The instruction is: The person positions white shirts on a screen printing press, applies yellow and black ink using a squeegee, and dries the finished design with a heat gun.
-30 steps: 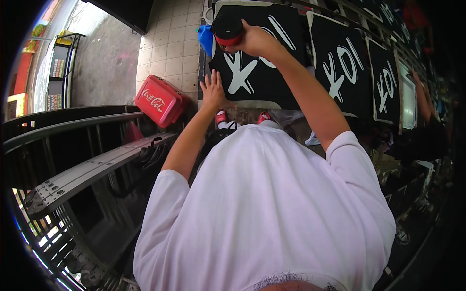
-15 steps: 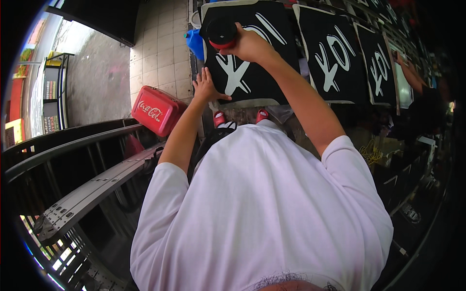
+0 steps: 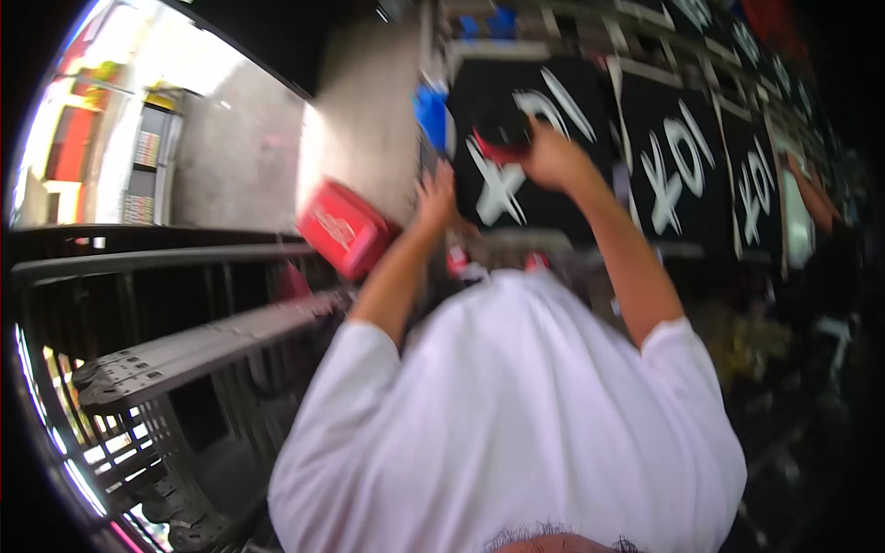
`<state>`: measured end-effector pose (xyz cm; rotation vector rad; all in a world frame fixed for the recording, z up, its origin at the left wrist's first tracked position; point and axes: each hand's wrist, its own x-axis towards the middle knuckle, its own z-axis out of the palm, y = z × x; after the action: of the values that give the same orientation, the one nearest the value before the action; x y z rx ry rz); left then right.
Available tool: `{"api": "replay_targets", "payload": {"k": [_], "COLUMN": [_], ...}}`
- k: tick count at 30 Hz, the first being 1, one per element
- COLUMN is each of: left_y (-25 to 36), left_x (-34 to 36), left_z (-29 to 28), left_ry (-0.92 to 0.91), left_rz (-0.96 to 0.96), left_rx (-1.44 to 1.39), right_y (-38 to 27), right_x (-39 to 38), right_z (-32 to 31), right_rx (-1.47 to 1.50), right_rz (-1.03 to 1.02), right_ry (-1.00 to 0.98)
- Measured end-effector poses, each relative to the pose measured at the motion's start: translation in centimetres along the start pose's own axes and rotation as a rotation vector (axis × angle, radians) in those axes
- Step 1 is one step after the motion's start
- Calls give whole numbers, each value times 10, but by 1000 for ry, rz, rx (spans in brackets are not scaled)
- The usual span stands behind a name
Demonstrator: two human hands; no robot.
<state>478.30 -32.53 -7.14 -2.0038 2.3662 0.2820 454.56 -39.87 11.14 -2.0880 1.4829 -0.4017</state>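
My right hand [image 3: 556, 158] is closed around a round black tool with a red lower rim [image 3: 501, 129]; its exact kind does not show. The tool is over the upper left of a black fabric panel [image 3: 562, 205] with large white brush-style lettering, covering part of a letter. It is unclear whether the tool touches the cloth. At the panel's near left edge my left hand [image 3: 436, 195] lies with its fingers apart, somewhat blurred, holding nothing visible.
More black lettered panels [image 3: 666, 170] line up to the right. Another person's arm [image 3: 816, 198] reaches in at the far right. A blue container [image 3: 430, 115] stands by the panel's left edge. On the left are a red cooler box [image 3: 343, 230] and a grey metal beam [image 3: 212, 336].
The whole view has shifted, moving the scene right and down with blur. Relative to the panel, the tool in my right hand has come slightly nearer to me. My left hand stays by the edge.
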Motion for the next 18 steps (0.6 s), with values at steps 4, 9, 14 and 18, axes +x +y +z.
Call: {"api": "replay_targets", "payload": {"k": [4,9,14,18], "left_y": [4,5,17,19], "left_x": [-4,-8,-16,-20], "left_z": [-29,-28,-27,-20], "left_ry": [-160,-177,-211,-210], "left_rz": [-67,-76,-30,-10], "left_rx": [-110,-140,-74,-59], "right_y": [-43,-25,-47,-47], "right_x": [-32,-43,-65,-71], "right_z": [-40,-25,-32,-41], "right_rx": [162,100,21,155], "right_rz": [145,-64,40,-51], "right_ry": [-228,-218,-292,-331]}}
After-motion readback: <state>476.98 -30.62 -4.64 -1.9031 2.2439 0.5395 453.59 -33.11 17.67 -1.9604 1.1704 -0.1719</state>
